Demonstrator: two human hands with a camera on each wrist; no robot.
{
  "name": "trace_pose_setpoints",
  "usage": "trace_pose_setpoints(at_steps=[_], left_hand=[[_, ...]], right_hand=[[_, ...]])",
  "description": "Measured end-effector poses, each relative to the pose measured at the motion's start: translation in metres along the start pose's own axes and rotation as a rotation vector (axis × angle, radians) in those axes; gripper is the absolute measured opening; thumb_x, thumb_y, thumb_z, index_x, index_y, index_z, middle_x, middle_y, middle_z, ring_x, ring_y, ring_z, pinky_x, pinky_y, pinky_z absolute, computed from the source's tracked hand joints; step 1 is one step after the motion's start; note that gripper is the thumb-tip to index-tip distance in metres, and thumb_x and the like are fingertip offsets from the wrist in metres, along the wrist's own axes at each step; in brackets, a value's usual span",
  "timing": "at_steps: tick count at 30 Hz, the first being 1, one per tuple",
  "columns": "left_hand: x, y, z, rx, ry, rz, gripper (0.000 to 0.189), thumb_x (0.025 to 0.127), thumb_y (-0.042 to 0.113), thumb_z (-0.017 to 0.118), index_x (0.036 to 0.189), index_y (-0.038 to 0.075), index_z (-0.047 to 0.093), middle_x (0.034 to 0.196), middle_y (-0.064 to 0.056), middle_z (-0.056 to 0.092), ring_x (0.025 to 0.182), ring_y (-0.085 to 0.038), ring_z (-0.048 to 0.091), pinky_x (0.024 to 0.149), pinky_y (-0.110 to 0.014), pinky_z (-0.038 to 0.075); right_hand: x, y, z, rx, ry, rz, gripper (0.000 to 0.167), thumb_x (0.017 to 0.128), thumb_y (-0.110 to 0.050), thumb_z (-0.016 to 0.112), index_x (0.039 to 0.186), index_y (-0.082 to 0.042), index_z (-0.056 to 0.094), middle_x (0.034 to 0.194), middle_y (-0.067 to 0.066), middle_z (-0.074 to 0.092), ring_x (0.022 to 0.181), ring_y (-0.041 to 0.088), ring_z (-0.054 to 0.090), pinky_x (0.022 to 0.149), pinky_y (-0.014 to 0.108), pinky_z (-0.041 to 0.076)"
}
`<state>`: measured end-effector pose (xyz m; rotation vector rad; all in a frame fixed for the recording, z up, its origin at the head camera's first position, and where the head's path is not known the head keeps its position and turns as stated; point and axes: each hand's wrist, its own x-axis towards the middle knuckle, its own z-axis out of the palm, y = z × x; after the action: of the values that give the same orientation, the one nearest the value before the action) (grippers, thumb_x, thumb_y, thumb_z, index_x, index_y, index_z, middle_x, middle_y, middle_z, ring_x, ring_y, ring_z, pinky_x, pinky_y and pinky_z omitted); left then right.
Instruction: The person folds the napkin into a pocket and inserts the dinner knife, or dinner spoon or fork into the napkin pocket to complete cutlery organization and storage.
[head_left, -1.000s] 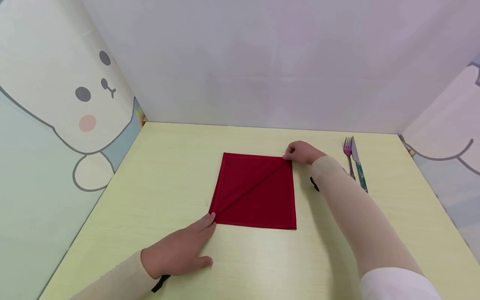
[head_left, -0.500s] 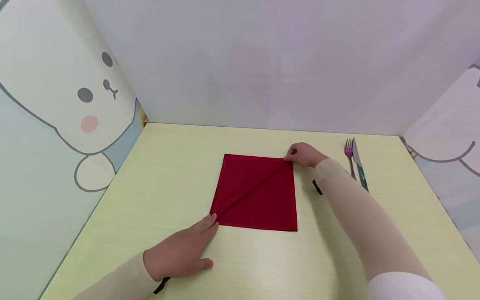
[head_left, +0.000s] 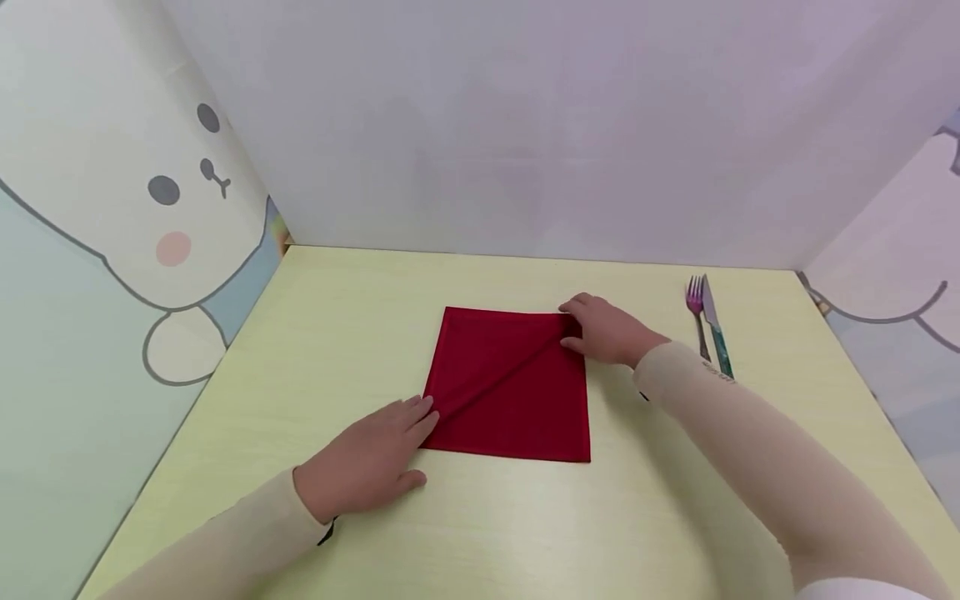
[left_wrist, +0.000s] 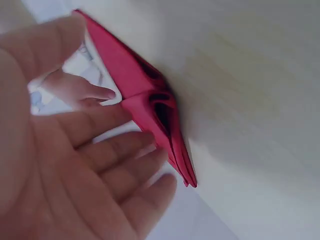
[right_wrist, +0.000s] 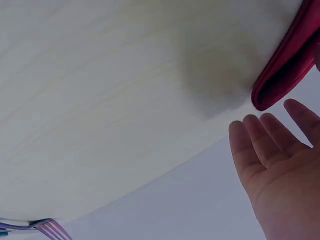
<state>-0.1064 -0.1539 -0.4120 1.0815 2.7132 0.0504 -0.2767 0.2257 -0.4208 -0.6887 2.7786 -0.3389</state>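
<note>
On the pale yellow desk (head_left: 360,333) I'm seeing a red cloth napkin (head_left: 510,392) lying flat with a diagonal crease, both hands relaxed: left hand (head_left: 367,458) and right hand (head_left: 607,329) pressing opposite corners, cartoon-bear panels (head_left: 112,208) enclosing us.

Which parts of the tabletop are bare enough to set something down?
Bare: the table left of the red napkin, the strip behind it to the wall, and the near edge between the arms. Crowded: the napkin's corners under the left hand and right hand, and the fork and knife.
</note>
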Motion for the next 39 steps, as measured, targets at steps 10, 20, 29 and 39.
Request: trace_pose_setpoints(at_steps=[10,20,29,39], left_hand=[[0.005,-0.005,0.014,0.053,-0.014,-0.008,0.077,0.093,0.041,0.074,0.152,0.000,0.048,0.161,-0.018,0.039,0.148,-0.034,0.038,0.119,-0.043,0.034],[0.003,0.001,0.014,-0.010,-0.013,-0.026,0.085,0.091,0.047,0.073,0.154,-0.003,0.043,0.163,-0.020,0.034,0.150,-0.037,0.033,0.118,-0.044,0.036],[0.001,0.006,0.018,-0.012,-0.013,-0.036,0.100,0.086,0.058,0.074,0.155,-0.005,0.039,0.165,-0.022,0.029,0.152,-0.038,0.028,0.119,-0.045,0.033],[0.000,0.005,0.022,-0.012,0.005,-0.026,0.100,0.085,0.058,0.076,0.155,-0.005,0.041,0.164,-0.022,0.031,0.151,-0.040,0.029,0.119,-0.045,0.032]], right_hand=[[-0.015,-0.020,0.019,-0.105,-0.113,-0.135,0.106,0.089,-0.070,0.065,0.165,-0.010,0.023,0.171,0.016,0.013,0.156,0.041,0.005,0.125,0.054,0.010],[-0.017,-0.017,0.024,-0.096,-0.165,-0.134,0.118,0.081,-0.079,0.067,0.166,-0.013,0.017,0.172,0.014,0.006,0.157,0.039,-0.001,0.125,0.054,0.006],[-0.016,-0.013,0.029,-0.081,-0.156,-0.138,0.119,0.080,-0.083,0.062,0.167,-0.015,0.017,0.172,0.012,0.006,0.157,0.037,-0.001,0.125,0.054,0.006],[-0.013,-0.009,0.033,-0.084,-0.142,-0.144,0.121,0.078,-0.085,0.061,0.167,-0.015,0.017,0.173,0.011,0.006,0.157,0.036,-0.001,0.125,0.053,0.006]])
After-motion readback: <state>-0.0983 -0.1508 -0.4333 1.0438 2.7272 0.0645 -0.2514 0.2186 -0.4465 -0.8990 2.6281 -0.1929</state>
